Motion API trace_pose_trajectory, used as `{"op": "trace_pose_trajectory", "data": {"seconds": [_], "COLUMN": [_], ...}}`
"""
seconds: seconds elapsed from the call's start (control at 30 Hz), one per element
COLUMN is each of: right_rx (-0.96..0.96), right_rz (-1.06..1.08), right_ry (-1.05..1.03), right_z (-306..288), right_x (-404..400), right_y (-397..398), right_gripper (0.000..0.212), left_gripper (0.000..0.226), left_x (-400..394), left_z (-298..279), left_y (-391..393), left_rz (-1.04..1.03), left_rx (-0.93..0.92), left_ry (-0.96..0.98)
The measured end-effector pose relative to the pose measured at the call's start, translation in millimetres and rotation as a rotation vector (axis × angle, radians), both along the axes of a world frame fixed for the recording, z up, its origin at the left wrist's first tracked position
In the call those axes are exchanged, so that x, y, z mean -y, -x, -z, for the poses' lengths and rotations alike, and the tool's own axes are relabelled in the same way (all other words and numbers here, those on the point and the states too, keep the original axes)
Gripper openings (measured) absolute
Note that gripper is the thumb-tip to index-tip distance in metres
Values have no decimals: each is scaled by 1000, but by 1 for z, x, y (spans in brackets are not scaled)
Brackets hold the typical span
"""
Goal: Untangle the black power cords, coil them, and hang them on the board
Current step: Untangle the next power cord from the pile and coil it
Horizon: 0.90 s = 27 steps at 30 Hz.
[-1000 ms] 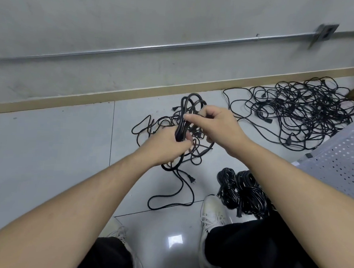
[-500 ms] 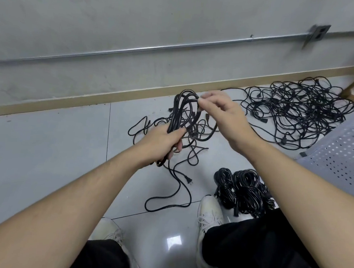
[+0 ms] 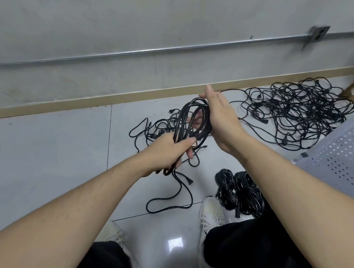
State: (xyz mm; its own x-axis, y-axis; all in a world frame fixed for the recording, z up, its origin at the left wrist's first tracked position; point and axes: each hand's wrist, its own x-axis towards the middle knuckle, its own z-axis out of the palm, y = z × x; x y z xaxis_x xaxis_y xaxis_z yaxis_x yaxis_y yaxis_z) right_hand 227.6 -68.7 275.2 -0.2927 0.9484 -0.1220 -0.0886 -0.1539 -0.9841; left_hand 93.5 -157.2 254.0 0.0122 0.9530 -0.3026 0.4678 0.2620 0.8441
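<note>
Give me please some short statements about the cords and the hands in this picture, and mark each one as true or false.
1. The left hand grips a coil of black cord. True.
2. The right hand rests flat on the floor. False: it is raised, at the upper loops of the coil.
3. A large tangled pile of cords lies on the floor near the wall. True.
4. The finished bundles already hang on the perforated board. False: they lie on the floor beside a white shoe.
5. A loose plug end trails below the left hand. True.
</note>
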Motion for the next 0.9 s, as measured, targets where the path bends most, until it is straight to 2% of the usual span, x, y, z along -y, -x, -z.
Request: {"op": "trace_pose_trajectory", "data": {"seconds": [0.13,0.27,0.5,0.7,0.8,0.9], "right_rx": [26,-4,-165,-290,-291,-216], "right_rz": [-45,26,-23,-98,-127,-111], "right_ry": [-8,65,169,252,225,162], "right_z": [2,1,-8,-1,5,4], "right_x": [1,1,-5,-12,-12,-10], "right_y": [-2,2,-3,-12,-11,-9], "right_gripper": [40,27,30,35,34,23], "left_gripper": [36,30,28,17,13,13], "left_x": [-3,-3,-5,-3,-4,-4], "left_z": [0,-3,1,-4,-3,-4], "left_y": [-1,-8,-7,-7,-4,-3], "left_rz": [-45,9,128,181,198,169], "left_rx": [147,71,95,265,201,163], "left_ry": [-8,-63,-82,-50,-21,-35]}}
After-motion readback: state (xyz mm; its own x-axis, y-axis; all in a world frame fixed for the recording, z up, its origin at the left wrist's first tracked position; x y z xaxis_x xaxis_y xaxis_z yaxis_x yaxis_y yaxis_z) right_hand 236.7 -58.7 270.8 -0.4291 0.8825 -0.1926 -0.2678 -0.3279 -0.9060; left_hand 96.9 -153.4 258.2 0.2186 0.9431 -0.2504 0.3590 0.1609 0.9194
